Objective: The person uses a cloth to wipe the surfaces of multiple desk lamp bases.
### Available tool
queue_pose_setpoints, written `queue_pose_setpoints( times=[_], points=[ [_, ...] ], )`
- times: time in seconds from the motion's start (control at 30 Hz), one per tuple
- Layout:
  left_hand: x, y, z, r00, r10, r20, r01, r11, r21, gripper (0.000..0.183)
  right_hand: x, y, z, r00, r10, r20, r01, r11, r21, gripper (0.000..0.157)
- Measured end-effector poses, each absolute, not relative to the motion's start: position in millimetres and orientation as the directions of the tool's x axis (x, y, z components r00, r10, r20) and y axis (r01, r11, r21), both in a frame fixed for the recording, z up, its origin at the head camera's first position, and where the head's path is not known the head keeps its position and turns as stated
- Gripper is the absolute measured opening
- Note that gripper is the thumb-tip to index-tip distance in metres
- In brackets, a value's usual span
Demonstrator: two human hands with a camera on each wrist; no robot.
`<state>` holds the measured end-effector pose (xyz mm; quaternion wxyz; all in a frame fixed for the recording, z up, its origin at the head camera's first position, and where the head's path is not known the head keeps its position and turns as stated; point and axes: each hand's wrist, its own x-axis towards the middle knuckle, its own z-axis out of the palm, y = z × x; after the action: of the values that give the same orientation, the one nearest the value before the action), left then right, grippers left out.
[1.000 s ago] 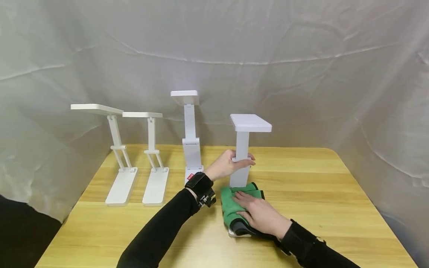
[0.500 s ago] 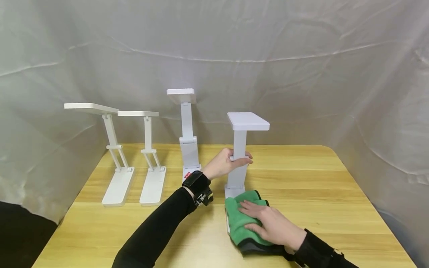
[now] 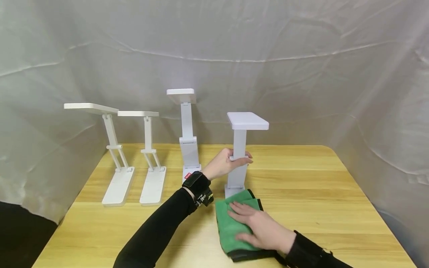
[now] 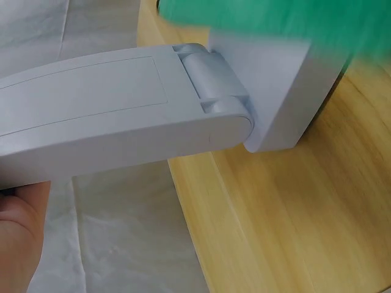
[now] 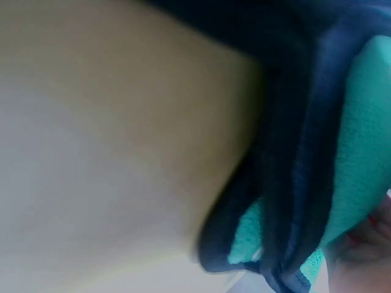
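A white folding desk lamp (image 3: 247,121) stands right of centre in the head view. My left hand (image 3: 221,164) grips its stem at the middle joint, thumb across the front. My right hand (image 3: 263,225) lies with extended fingers on a folded green cloth (image 3: 226,229) with black edging, pressing it over the lamp's base. Most of that base is hidden under the cloth. In the left wrist view the lamp's stem (image 4: 91,104) meets the base hinge, with the green cloth (image 4: 281,21) above. The right wrist view is blurred and shows the cloth's dark edging (image 5: 293,140).
Three more white desk lamps stand unfolded to the left: one at far left (image 3: 118,186), a second beside it (image 3: 154,186), and a taller one (image 3: 189,152) with a red label. The wooden table (image 3: 318,197) is bounded behind by a grey sheet (image 3: 214,74).
My right hand slides the cloth over the base, first toward me and to the right, then back leftward. My left hand keeps its hold on the stem; the view shifts slightly.
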<state>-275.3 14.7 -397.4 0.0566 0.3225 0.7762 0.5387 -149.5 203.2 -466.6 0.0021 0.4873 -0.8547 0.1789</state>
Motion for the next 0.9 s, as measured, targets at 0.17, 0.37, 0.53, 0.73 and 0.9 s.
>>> queue_pose_setpoints(
  times=[0.17,0.37,0.53,0.73,0.9],
  points=[
    [-261.0,14.9,-382.8,-0.792,0.546,0.272,0.441,0.204,0.874,0.022,-145.5,220.1,-465.9,-0.543,-0.824,0.161,-0.805,0.455,-0.382,0.067],
    [-250.8,15.5,-380.3,-0.807,0.493,0.327,0.466,0.191,0.864,0.019,-148.0,214.2,-464.0,-0.644,-0.749,0.158,-0.748,0.572,-0.336,0.066],
    [-253.6,14.2,-397.1,-0.843,0.427,0.326,0.444,0.214,0.87,0.02,-131.0,195.4,-464.2,-0.685,-0.704,0.188,-0.729,0.657,-0.193,0.074],
    [-250.4,8.8,-402.3,-0.86,0.367,0.355,0.453,0.23,0.861,0.022,-126.6,187.3,-459.9,-0.64,-0.748,0.174,-0.768,0.619,-0.164,0.069],
    [-252.4,-0.6,-405.4,-0.854,0.422,0.304,0.433,0.254,0.865,0.029,-141.0,206.1,-456.1,-0.565,-0.817,0.115,-0.805,0.516,-0.293,0.051]
  ],
)
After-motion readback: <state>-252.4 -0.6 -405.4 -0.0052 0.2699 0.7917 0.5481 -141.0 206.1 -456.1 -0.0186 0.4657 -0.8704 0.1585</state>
